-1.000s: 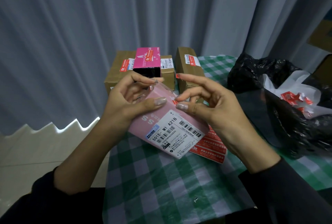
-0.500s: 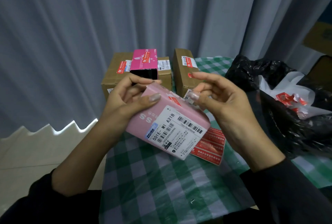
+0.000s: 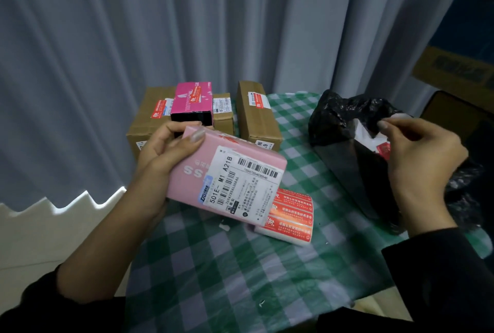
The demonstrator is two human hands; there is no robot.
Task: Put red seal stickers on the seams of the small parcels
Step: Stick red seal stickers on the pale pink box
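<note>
I see my left hand [image 3: 163, 156] gripping the pink box [image 3: 227, 175] up off the desk [image 3: 240, 266]. The thumb lies on its top edge and the fingers curl round the back, where I cannot see them. A big white label covers the front of the pink box. On its far top face there is a red sticker [image 3: 228, 139], but the box tips away, so only a thin strip of it shows.

Just under the pink box's low right corner lies a pad of red stickers [image 3: 292, 215]. The box hides its left end.

Well to the right of the pink box, my right hand [image 3: 417, 161] is curled and pinches the rim of the black bag [image 3: 347, 151]. Something white pokes up over the fingertips, and I cannot tell what it is. Inside the bag I see white paper and red bits, too crumpled to make out.

Behind the pink box stand brown boxes [image 3: 256, 113] and a bright pink one [image 3: 191, 101]. My left hand covers their lower parts. Their labels are too small to read.
</note>
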